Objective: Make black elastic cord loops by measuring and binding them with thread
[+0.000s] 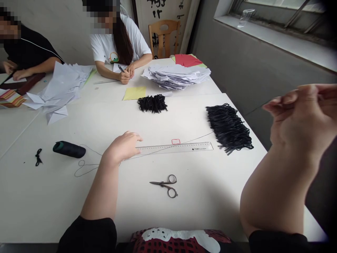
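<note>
My left hand [122, 147] lies over the left end of a clear ruler [202, 146], its thumb and fingertips apart. A dark thread [195, 137] slants across the ruler and passes below that hand. Raised at the right edge, my right hand [305, 109] has its fingers pinched together on the thread's far end; the exact pinch point is hard to see. Left of my left hand, a spool of black thread [69, 149] lies on its side, with loose loops beside it. Small metal scissors [165, 184] rest partly spread in front of the ruler.
Bundles of black looped cords lie behind the ruler [152, 103] and at its right [229, 127]. A small black knot [38, 157] sits left. Paper stacks [176, 75] and a yellow sheet [134, 93] are farther back. Two people sit across the table; one holds a pen [121, 68].
</note>
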Demonstrator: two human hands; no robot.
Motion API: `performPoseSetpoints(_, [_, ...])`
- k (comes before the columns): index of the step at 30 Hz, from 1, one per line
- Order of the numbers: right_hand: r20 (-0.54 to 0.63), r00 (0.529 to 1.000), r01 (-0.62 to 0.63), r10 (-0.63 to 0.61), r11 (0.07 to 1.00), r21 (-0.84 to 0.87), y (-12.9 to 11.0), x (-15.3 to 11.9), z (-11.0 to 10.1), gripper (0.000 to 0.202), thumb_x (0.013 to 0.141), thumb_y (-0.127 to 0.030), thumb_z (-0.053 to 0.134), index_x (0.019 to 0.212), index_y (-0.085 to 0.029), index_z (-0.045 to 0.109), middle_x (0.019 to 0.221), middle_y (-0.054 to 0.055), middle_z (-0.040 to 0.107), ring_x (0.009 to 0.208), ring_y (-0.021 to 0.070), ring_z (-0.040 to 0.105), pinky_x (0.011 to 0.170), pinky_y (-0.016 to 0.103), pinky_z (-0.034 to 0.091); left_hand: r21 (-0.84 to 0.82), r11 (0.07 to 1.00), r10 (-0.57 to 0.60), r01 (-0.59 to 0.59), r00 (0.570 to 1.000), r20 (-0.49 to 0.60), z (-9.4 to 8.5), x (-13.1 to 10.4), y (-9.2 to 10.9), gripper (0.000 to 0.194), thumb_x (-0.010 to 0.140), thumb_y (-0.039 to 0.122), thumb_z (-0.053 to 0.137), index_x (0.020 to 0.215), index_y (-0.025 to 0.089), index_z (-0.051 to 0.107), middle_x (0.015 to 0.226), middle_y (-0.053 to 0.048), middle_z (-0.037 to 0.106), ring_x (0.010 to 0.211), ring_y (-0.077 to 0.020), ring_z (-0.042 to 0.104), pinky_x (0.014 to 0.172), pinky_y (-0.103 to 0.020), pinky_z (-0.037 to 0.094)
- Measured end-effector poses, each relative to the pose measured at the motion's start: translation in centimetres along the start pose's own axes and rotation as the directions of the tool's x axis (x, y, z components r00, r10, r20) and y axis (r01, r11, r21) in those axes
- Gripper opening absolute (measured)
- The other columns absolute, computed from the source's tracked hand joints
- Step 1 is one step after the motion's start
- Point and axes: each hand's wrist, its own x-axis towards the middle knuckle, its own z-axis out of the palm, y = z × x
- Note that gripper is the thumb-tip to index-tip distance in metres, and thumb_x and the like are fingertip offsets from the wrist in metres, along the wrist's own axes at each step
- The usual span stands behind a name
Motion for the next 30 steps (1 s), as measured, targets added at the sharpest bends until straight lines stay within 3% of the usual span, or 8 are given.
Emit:
performPoseSetpoints(3, [0.345,0.937,-0.078,0.049,0.994,0.072,-2.9,-3.5,3.6,0.018,0.086,-0.02,0.068,0.078,-0.02,0.051,0.059,-0.002,0.057,0.049,0.0108,0.058,0.043,0.024,0.045,-0.264,0.937,0.167,-0.23,0.956,-0.241,0.1,-0.8,1.8,0.037,0.083,0.031,0.062,0.117,0.02,0.07,0.137,-0.008,0.06,0.114,-0.0261,0.06,0.093,-0.036,0.048])
performPoseSetpoints(6, [0.778,0.614,-0.256,0.131,0.966,0.039,-5.3,-7.4,6.4,0.015,0.098,-0.026,0.054,0.086,-0.019,0.05,0.065,-0.001,0.062,0.058,0.0103,0.061,0.055,0.026,0.051,-0.634,0.672,0.275,-0.383,0.924,-0.267,0.5,-1.6,4.3,0.043,0.081,0.036,0.069,0.122,0.021,0.068,0.126,-0.009,0.067,0.093,-0.021,0.067,0.075,-0.031,0.055])
performPoseSetpoints(8, [0.881,0.445,-0.338,0.159,0.941,0.001,-6.1,-9.5,7.5,0.015,0.101,-0.027,0.05,0.089,-0.019,0.048,0.068,-0.001,0.062,0.061,0.0092,0.06,0.059,0.025,0.051,-0.787,0.471,0.416,-0.399,0.887,-0.202,0.9,-2.0,5.6,0.04,0.079,0.032,0.074,0.116,0.019,0.07,0.111,-0.009,0.072,0.09,-0.0204,0.068,0.077,-0.031,0.056])
performPoseSetpoints(11, [0.902,0.381,-0.418,0.206,0.908,-0.031,-6.1,-10.8,8.2,0.017,0.102,-0.029,0.047,0.088,-0.019,0.047,0.069,-0.002,0.058,0.06,0.0075,0.056,0.057,0.022,0.049,-0.872,0.341,0.478,-0.352,0.863,-0.162,1.5,-2.1,6.2,0.023,0.081,0.027,0.073,0.102,0.018,0.075,0.091,-0.006,0.075,0.09,-0.0203,0.07,0.086,-0.033,0.055])
performPoseSetpoints(14, [0.853,0.454,-0.497,0.26,0.868,0.0,-5.5,-10.2,8.3,0.021,0.1,-0.031,0.051,0.084,-0.019,0.046,0.066,-0.004,0.058,0.058,0.0074,0.058,0.057,0.022,0.051,-0.881,0.399,0.342,-0.254,0.933,-0.115,1.7,-1.7,5.7,0.022,0.075,0.03,0.079,0.093,0.017,0.078,0.086,-0.006,0.077,0.084,-0.0205,0.071,0.082,-0.032,0.056])
performPoseSetpoints(17, [0.724,0.594,-0.571,0.351,0.818,0.072,-4.9,-8.5,7.9,0.027,0.092,-0.035,0.064,0.079,-0.019,0.047,0.064,-0.005,0.056,0.057,0.0081,0.061,0.054,0.021,0.052,-0.852,0.49,0.249,-0.185,0.966,-0.066,1.3,-1.2,4.8,0.02,0.072,0.035,0.08,0.082,0.018,0.079,0.077,-0.006,0.076,0.074,-0.0191,0.07,0.072,-0.03,0.056])
performPoseSetpoints(23, [0.224,0.879,-0.466,0.421,0.859,0.214,-2.6,-4.2,5.7,0.018,0.084,-0.013,0.066,0.072,-0.016,0.054,0.06,-0.004,0.053,0.056,0.0076,0.06,0.056,0.021,0.055,-0.592,0.799,0.141,-0.1,0.99,0.023,0.1,0.0,2.3,0.02,0.074,0.041,0.074,0.075,0.022,0.079,0.083,-0.003,0.077,0.091,-0.0226,0.069,0.085,-0.032,0.049])
performPoseSetpoints(30, [-0.118,0.974,-0.173,0.194,0.97,0.173,1.0,0.4,0.9,0.019,0.08,-0.012,0.068,0.067,-0.02,0.056,0.054,-0.006,0.049,0.051,0.0095,0.058,0.057,0.03,0.055,-0.51,0.859,0.091,0.04,0.969,0.231,0.6,2.1,0.1,0.025,0.069,0.044,0.075,0.079,0.022,0.079,0.096,-0.005,0.077,0.103,-0.0269,0.066,0.088,-0.034,0.048])
